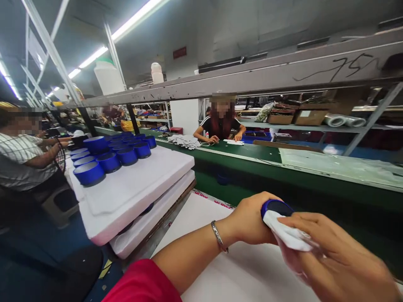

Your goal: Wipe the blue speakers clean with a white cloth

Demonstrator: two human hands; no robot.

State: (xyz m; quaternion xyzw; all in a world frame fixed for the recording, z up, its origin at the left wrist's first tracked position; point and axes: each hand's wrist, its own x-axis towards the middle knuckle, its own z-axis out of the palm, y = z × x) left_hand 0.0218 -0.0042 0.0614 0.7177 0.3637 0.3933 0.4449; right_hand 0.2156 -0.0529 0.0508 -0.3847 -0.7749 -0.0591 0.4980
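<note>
Left hand, fingers curled shut around a round blue casing, which it holds just above the white desk at the near edge of the green conveyor belt. The left forearm reaches in from the lower left, a red sleeve at the elbow and a metal bracelet on the wrist. Right hand, fingers loosely bent, presses a white cloth against the casing's top; it comes in from the lower right, blurred. To the left, stacked white foam trays carry rows of blue casings. Across the belt sits a person in a dark shirt, both hands on white parts; another person in a striped shirt sits at far left.
</note>
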